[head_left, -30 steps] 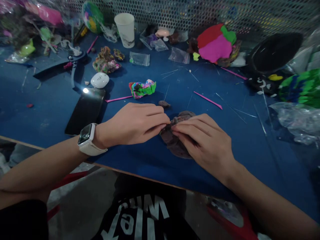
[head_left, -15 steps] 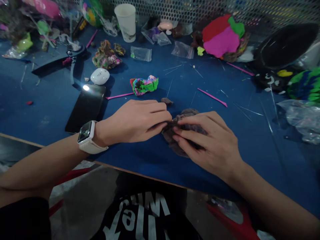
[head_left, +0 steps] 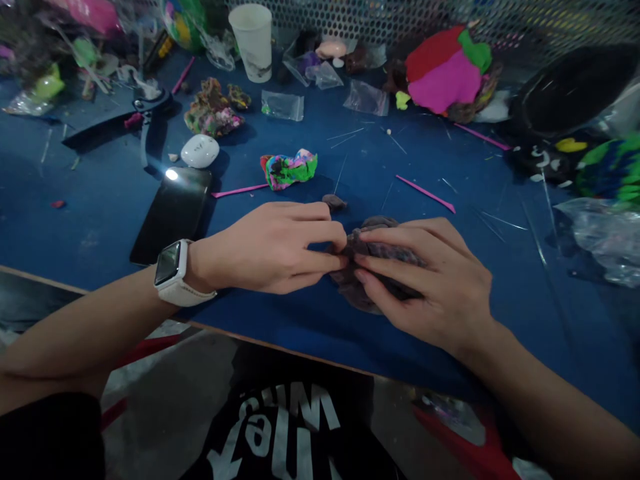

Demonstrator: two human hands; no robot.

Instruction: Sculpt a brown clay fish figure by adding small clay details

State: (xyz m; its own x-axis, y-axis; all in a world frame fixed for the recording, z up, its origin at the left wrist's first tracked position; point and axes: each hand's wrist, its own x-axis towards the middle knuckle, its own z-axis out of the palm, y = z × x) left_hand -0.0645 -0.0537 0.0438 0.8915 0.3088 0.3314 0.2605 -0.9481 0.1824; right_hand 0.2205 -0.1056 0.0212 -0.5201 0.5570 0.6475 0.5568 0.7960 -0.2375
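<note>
A dark grey-brown lump of modelling clay (head_left: 356, 295) rests on the blue table, partly hidden by my fingers. My left hand (head_left: 273, 247) touches its left edge, thumb and forefinger bent together in a pinch on the clay. Across the top and right side lies my right hand (head_left: 437, 283), its fingers closed against the lump with the tips pressing near the middle. Just beyond my left fingertips sits a small grey clay piece (head_left: 334, 203). Farther back is a multicoloured clay piece (head_left: 290, 169), touching a pink plastic stick (head_left: 240, 191).
To the left are a black phone (head_left: 173, 217), a white earbud case (head_left: 200, 151) and dark scissors-like pliers (head_left: 145, 113). A paper cup (head_left: 251, 43), clear bags (head_left: 283, 106) and a red-and-pink clay shape (head_left: 445, 73) stand behind. Another pink stick (head_left: 425, 194) lies right.
My right hand has shifted slightly right and spread over the clay. My left thumb and forefinger have moved a little apart from each other, with a gap showing between them.
</note>
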